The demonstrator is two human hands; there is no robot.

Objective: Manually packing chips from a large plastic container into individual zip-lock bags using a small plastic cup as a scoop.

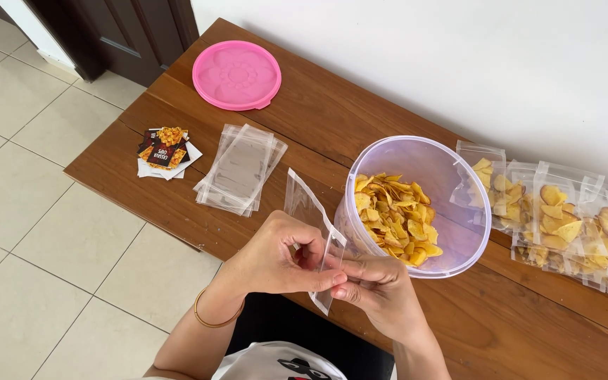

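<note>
Dark wooden surface against a white wall, tiled floor to the left. Big clear plastic tub stands on it, part full of yellow chips. To its right, a row of filled clear bags lying on the surface (chips inside, overlapping). Pink round lid flat at the far end. Stack of empty clear bags left of the tub, small pile of printed cards just beside it. Left hand and right hand both pinch one empty clear bag, fingers closed on its edge, held just in front of the tub. Gold bangle on the left wrist.
</note>
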